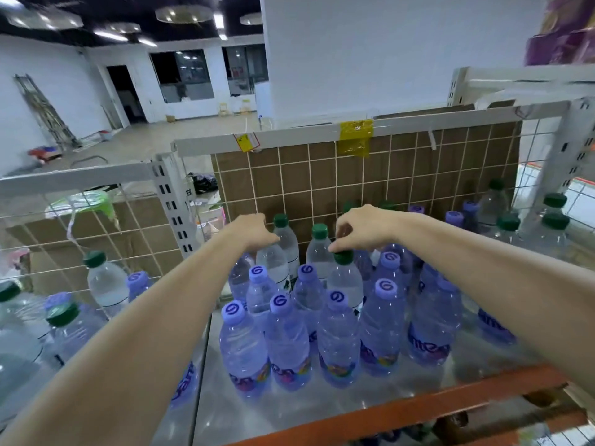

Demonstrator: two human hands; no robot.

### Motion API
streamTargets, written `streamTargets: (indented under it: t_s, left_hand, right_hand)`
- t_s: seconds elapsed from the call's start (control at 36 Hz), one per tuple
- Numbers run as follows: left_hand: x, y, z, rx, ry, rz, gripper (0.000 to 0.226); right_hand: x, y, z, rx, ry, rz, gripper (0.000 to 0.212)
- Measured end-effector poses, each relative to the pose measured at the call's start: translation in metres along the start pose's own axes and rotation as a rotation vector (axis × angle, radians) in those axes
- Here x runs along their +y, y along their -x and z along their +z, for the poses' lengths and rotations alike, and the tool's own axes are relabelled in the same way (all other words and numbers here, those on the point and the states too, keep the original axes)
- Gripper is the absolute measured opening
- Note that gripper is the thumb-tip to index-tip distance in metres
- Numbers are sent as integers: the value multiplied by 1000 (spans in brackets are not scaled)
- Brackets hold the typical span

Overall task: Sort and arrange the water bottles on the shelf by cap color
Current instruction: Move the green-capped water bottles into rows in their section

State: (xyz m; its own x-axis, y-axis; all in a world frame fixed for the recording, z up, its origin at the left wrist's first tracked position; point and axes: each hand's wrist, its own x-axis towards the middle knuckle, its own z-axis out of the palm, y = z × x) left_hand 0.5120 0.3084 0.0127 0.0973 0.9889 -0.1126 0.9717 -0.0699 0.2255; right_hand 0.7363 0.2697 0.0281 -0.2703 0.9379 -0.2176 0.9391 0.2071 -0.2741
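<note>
Several purple-capped bottles (pixel 286 342) stand grouped at the front middle of the metal shelf (pixel 322 410). Behind them stand clear green-capped bottles (pixel 320 244). My left hand (pixel 254 233) grips the top of one clear bottle (pixel 272 262), hiding its cap. My right hand (pixel 363 228) pinches the green cap of another clear bottle (pixel 346 278) with its fingertips. More green-capped bottles (pixel 507 225) and purple-capped bottles (pixel 454 218) stand mixed at the back right.
A wire grid backed by brown cardboard (pixel 370 175) closes the shelf's rear. The left bay holds a green-capped bottle (pixel 103 281) and other mixed bottles. An orange rail (pixel 418 407) runs along the front edge. A white upright (pixel 175 204) divides the bays.
</note>
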Motion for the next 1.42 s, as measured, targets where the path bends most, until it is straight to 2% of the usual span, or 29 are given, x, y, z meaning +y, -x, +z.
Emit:
streamTargets:
  t_s: [0.11,0.19,0.36,0.67,0.81,1.03,1.14,1.28,1.42]
  left_hand:
    - [-1,-10,10,-54,24,-9,66]
    - [1,-13,15,-91,86,1,56]
    - [-3,-21,22,-31,39,69,24]
    - [2,-9,-6,93,85,117,20]
    - [5,8,-42,235,134,123,22]
    - [13,56,-98,599,327,120,21]
    - [4,75,-122,725,485,138,20]
    - [-14,105,-151,799,600,89,29]
    - [-48,143,-173,927,559,-10,19]
  right_hand:
    - [-1,-3,4,-77,15,-10,49]
    - [-1,-6,12,-106,28,-9,55]
    - [-1,-11,19,-79,-11,-56,33]
    - [-13,7,-39,43,-2,-46,27]
    - [-34,24,-74,198,20,-106,26]
    - [-72,38,-102,703,-160,-163,27]
    - [-93,41,-108,882,-246,-186,30]
    - [-124,44,-109,961,-283,-240,29]
    - [-162,43,-106,942,-318,-322,27]
